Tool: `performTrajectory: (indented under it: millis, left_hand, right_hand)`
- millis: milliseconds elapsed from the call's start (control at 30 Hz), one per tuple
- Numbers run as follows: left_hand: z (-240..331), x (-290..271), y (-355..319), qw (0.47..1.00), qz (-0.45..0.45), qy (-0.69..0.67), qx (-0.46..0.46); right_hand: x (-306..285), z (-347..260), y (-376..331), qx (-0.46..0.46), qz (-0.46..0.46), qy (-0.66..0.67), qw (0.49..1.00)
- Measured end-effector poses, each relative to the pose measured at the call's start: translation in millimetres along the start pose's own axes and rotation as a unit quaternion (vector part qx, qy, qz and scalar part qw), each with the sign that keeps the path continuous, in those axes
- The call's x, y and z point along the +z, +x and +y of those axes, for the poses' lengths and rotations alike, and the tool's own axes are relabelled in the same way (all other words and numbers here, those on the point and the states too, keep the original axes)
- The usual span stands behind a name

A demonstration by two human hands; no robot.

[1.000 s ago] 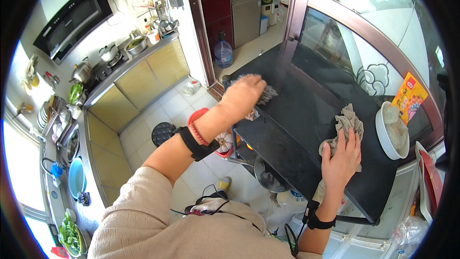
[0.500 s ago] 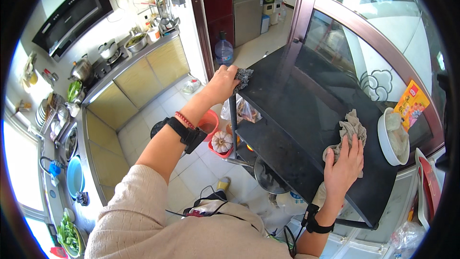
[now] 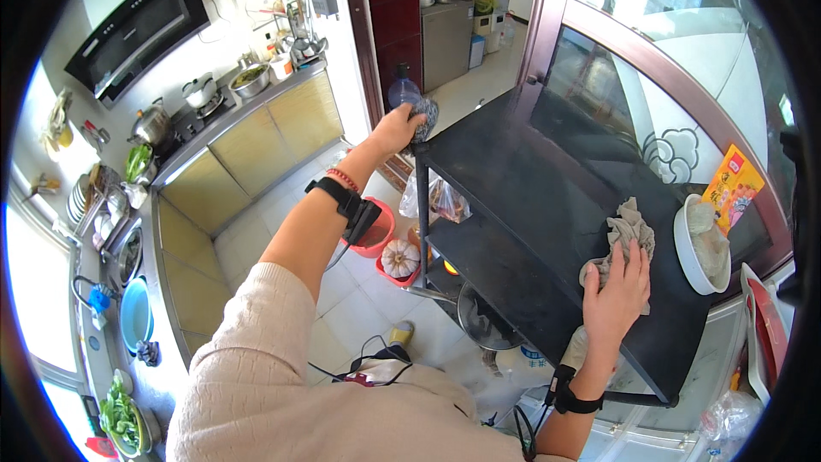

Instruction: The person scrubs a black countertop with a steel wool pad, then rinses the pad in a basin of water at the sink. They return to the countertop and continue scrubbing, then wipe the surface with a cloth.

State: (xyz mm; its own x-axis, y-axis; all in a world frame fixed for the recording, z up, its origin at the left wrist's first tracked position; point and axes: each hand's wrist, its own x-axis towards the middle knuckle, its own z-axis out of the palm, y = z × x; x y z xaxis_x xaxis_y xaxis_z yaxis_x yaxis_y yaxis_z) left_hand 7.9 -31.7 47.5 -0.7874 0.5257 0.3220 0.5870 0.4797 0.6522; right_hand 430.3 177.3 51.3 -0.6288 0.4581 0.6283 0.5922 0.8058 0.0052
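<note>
In my left hand (image 3: pixel 397 129) is a dark grey mesh scrubber (image 3: pixel 426 118), gripped at the far left corner of a black shelf unit (image 3: pixel 530 180). Whether the scrubber touches the corner I cannot tell. My right hand (image 3: pixel 617 298) lies with its fingers stretched out on a crumpled grey-brown cloth (image 3: pixel 631 224), pressing it to the right part of the shelf's top. The cloth bunches up beyond the fingertips. Streaks of light show on the black top between the two hands.
A white bowl (image 3: pixel 687 258) holding a plastic bag and a yellow packet (image 3: pixel 733 186) stand at the top's right edge. A pan (image 3: pixel 486 316) sits below, its handle sticking out left. A red bucket (image 3: pixel 376 238) and a pumpkin (image 3: pixel 399 258) stand beside the unit.
My left hand has moved slightly away and to the left with the scrubber, from on the shelf corner to just past it. My right hand stays on the cloth.
</note>
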Motion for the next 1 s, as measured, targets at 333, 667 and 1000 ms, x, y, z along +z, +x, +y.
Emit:
performTrajectory:
  millis: [333, 667, 1000]
  left_hand:
    - [27, 10, -49, 0.989, 0.067, 0.036, 0.123]
    - [59, 24, -17, 0.98, 0.047, 0.031, 0.192]
    - [209, 115, -149, 0.902, -0.165, 0.028, 0.399]
  right_hand:
    - [-4, -4, -2, 0.006, -0.008, -0.01, 1.0]
    - [-8, 0, 2, 0.019, 0.004, 0.042, 0.999]
    - [-25, 38, -9, 0.08, 0.033, 0.114, 0.99]
